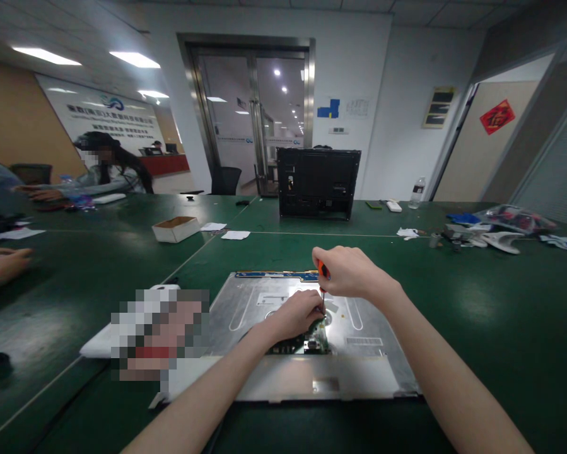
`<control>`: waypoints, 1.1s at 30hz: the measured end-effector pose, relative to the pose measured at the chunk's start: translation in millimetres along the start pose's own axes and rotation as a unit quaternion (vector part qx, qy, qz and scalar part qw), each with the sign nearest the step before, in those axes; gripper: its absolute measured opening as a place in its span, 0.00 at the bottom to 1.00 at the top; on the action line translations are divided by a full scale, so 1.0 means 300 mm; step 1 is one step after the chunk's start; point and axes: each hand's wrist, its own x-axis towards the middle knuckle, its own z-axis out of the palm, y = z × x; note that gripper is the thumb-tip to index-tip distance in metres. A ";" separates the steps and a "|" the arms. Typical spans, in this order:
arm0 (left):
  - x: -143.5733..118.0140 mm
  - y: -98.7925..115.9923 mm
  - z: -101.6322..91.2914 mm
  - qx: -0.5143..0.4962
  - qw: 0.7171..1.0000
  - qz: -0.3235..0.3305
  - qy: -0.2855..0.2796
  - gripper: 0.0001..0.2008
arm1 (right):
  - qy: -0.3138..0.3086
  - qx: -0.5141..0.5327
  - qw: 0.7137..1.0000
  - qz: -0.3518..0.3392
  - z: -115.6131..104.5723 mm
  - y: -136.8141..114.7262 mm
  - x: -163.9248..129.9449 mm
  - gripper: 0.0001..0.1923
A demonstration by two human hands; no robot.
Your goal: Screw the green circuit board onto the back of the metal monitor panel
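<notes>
A flat silver metal display panel [378, 372] lies back side up on the green table in front of me. A blue circuit strip [274, 275] runs along its far edge, and a green circuit board [319, 343] sits at its middle. My right hand [347, 271] grips the orange and black handle of a screwdriver [323, 270], held upright with its shaft pointing down at the board. My left hand [299, 314] reaches over the board, its fingertips pinched together against the lower shaft. What lies between those fingertips is hidden.
Left of the panel is a white object [98, 340], partly pixelated. Beyond stand a white open box [175, 230] and a black monitor housing [318, 183]. A bottle [416, 192] and a plastic bag [514, 217] are at the right. Another person's hand [4, 261] rests at far left; a person sits behind.
</notes>
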 end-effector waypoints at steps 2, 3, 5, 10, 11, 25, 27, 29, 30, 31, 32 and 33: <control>0.000 -0.003 0.001 -0.001 1.000 0.002 -0.001 0.04 | -0.002 -0.007 1.000 0.008 -0.002 -0.001 0.001 0.09; 0.000 -0.004 0.002 -0.001 1.000 0.004 -0.002 0.04 | -0.005 -0.010 1.000 0.012 -0.003 -0.001 0.001 0.09; 0.001 -0.005 0.001 -0.002 1.000 0.007 -0.003 0.05 | -0.011 -0.012 1.000 0.018 -0.005 0.000 0.001 0.09; 0.002 -0.002 -0.002 -0.004 1.000 0.013 -0.006 0.05 | -0.012 -0.020 1.000 0.018 -0.006 0.001 0.001 0.09; 0.002 -0.002 -0.002 -0.004 1.000 0.013 -0.006 0.05 | -0.011 -0.022 1.000 0.018 -0.005 0.001 0.001 0.09; 0.003 -0.009 0.001 -0.006 1.000 0.003 -0.005 0.04 | 0.000 -0.019 1.000 0.017 0.004 0.008 0.010 0.11; 0.004 -0.015 0.005 -0.007 1.000 0.003 -0.007 0.04 | -0.009 0.003 1.000 0.009 0.001 0.012 0.005 0.11; 0.005 -0.019 0.007 -0.009 1.000 0.003 -0.009 0.04 | -0.016 0.023 1.000 0.000 0.000 0.014 0.002 0.09; 0.005 -0.020 0.008 -0.010 1.000 0.003 -0.009 0.04 | -0.018 0.029 0.999 -0.002 0.000 0.013 0.001 0.08; 0.005 -0.020 0.008 -0.011 1.000 0.003 -0.009 0.04 | -0.018 0.032 0.999 -0.002 0.001 0.012 0.002 0.08; 0.005 -0.020 0.008 -0.012 1.000 0.003 -0.009 0.04 | -0.017 0.031 0.999 0.001 0.003 0.011 0.004 0.07; 0.005 -0.019 0.008 -0.012 1.000 0.003 -0.009 0.04 | -0.014 0.029 0.999 0.007 0.004 0.009 0.007 0.08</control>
